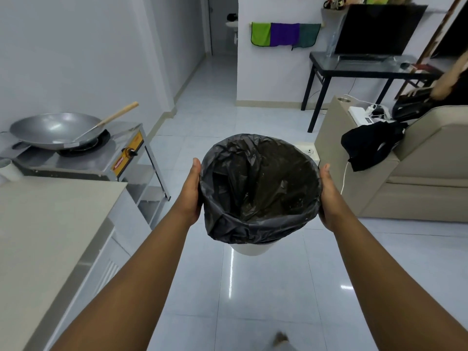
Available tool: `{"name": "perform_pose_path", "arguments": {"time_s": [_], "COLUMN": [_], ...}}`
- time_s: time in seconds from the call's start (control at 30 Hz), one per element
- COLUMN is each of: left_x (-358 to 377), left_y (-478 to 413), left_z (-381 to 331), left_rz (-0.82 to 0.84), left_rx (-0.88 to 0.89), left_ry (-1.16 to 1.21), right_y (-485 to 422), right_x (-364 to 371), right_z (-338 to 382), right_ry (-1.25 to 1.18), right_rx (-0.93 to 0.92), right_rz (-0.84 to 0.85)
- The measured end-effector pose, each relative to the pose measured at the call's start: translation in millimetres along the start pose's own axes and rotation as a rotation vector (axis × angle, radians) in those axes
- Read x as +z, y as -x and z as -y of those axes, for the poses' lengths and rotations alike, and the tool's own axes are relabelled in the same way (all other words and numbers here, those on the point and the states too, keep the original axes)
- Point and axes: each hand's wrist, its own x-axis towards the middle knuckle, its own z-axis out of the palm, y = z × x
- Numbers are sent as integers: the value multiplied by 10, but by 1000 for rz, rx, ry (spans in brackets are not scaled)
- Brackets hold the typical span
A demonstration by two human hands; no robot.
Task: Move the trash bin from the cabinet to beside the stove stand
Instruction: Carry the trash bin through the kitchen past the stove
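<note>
Both forearms reach forward from the bottom edge, 1 hand on each side of the trash bin [253,247]. Left hand [189,192] presses flat against the bin's left rim, thumb up along the edge; its fingers are hidden behind the bin, so spread or together cannot be told. Right hand [328,198] mirrors it on the right rim, fingers likewise hidden. Bin: white body, lined with a black bag [258,183] folded over the rim, held above the tiled floor [253,312]. Cabinet top [50,224] sits at lower left. Stove stand [141,168] carries a wok [55,130], left of and beyond the bin. Sofa [417,173] stands at right.
</note>
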Motion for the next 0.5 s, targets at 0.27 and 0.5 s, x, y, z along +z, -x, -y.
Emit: {"name": "perform_pose_path", "arguments": {"time_s": [0.27,0.5], "left_x": [1,91], "left_y": [-1455,-2628], "left_z": [-18,-179], "left_rz": [-40,-140], "left_rx": [-5,2], "left_ry": [5,-8], "right_y": [-1480,-2902], "right_x": [-132,-313], "right_z": [257,559], "right_ry": [-6,56], "right_rx": [-19,76], "right_rz": [25,78]}}
